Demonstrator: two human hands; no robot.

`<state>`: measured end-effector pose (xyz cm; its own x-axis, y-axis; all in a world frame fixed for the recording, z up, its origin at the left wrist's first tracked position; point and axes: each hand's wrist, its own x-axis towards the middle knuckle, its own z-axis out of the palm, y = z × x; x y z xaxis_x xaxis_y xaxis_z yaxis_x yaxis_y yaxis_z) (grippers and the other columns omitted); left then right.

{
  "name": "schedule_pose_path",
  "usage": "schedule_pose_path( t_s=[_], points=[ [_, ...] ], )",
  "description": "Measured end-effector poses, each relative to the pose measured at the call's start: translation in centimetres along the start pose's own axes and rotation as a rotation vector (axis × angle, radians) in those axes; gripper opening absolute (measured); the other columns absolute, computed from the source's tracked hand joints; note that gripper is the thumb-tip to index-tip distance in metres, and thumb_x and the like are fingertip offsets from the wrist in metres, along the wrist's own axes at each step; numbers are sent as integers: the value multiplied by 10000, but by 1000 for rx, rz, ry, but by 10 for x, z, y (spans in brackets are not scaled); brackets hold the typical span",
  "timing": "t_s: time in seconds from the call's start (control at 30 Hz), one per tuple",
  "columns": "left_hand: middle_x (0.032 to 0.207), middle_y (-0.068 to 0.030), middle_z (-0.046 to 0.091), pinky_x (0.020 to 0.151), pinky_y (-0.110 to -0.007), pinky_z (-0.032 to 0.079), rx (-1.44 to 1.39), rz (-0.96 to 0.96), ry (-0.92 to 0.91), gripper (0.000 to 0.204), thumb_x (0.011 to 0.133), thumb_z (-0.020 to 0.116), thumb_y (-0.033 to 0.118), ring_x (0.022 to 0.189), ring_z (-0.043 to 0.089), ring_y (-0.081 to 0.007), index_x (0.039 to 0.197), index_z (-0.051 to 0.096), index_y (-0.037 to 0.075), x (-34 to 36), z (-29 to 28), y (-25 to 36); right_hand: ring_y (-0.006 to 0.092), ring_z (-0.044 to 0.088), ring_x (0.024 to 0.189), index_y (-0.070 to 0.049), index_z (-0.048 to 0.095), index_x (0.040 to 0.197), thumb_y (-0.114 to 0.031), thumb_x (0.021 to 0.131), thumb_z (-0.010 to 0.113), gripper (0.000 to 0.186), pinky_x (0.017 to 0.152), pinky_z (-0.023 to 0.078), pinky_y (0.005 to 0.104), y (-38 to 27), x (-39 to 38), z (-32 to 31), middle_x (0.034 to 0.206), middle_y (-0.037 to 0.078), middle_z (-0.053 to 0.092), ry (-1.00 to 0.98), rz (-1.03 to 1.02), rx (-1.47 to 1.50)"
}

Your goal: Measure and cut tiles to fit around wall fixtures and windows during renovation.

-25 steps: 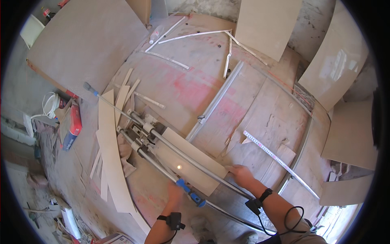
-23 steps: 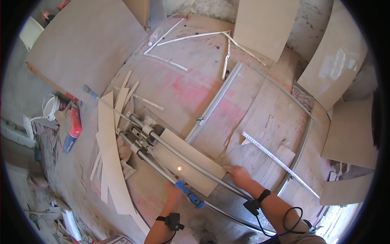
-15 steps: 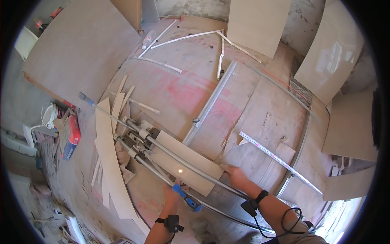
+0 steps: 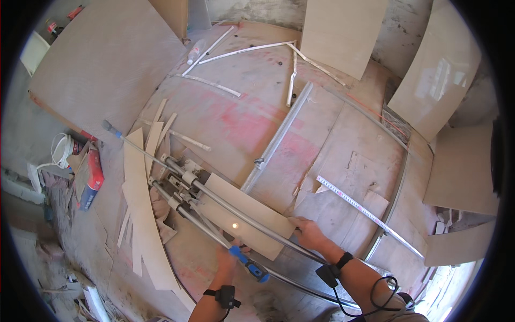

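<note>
A manual tile cutter with two long metal rails [image 4: 225,209] stretches across the floor before me. A beige strip of tile [image 4: 263,241] lies beneath its rails, with a small light spot on it. My right hand [image 4: 311,235] pinches the tile's right end, thumb and fingers closed at the corner. Close to the tile's near edge is my left hand [image 4: 228,257], partly hidden by the cutter's blue-and-grey handle [image 4: 251,265]. Its fingers point toward the tile, but their hold cannot be made out. The cutter's carriage [image 4: 182,188] sits at the rails' far left end.
Cut tile strips [image 4: 140,188] lie left of the cutter. A metal bar [image 4: 281,134] and a measuring tape [image 4: 370,214] rest on the dusty floor. Large tiles [image 4: 107,70] lean around the edges. A white bucket [image 4: 65,149] stands at the left beside a red-and-blue box [image 4: 91,180].
The view has shifted slightly. Both hands stay at about the same places by the tile, and the cutter has not visibly moved.
</note>
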<state>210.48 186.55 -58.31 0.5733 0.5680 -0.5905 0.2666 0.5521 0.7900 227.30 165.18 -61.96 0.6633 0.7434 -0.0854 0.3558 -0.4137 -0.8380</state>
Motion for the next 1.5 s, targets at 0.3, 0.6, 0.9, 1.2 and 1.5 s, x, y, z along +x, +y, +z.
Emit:
schedule_pose_path(
  t_s=[0.3, 0.6, 0.9, 1.2, 1.5],
  points=[
    [853, -170, 620, 517, -343, 553, 35, 9, -17, 769, 860, 581, 58, 625, 658, -253, 1454, 96, 119, 3, -2, -4, 372, 587, 915, -33, 610, 1096, -84, 763, 591, 338, 804, 479, 394, 0, 3, 7, 1006, 205, 602, 85, 158, 124],
    [851, -155, 614, 517, -331, 545, 58, -13, -3, 754, 867, 583, 90, 640, 658, -251, 1453, 111, 132, 2, 1, -4, 376, 593, 867, -47, 641, 1043, -111, 757, 605, 296, 778, 481, 404, -1, 1, 11, 943, 186, 613, 142, 201, 105],
    [844, -125, 566, 511, -331, 518, 27, -87, 40, 701, 885, 559, 98, 636, 633, -229, 1445, 145, 170, 4, 11, 1, 365, 601, 866, -55, 645, 1049, -104, 779, 600, 278, 765, 486, 397, -2, 4, 11, 958, 193, 622, 150, 213, 50],
    [895, -127, 571, 561, -334, 517, -254, -106, 8, 693, 890, 540, 59, 704, 621, -216, 1452, 146, 155, -8, 0, 6, 372, 614, 788, -50, 655, 906, -154, 820, 599, 146, 727, 498, 421, 17, 18, -92, 864, 190, 640, 459, 226, -291],
    [930, -105, 594, 588, -354, 551, -154, -60, -2, 641, 861, 575, 57, 712, 631, -218, 1405, 250, 149, 3, -9, -16, 306, 643, 696, -27, 665, 870, -173, 818, 633, 158, 664, 510, 367, 33, -14, -104, 771, 165, 654, 131, 209, -178]
  ],
)
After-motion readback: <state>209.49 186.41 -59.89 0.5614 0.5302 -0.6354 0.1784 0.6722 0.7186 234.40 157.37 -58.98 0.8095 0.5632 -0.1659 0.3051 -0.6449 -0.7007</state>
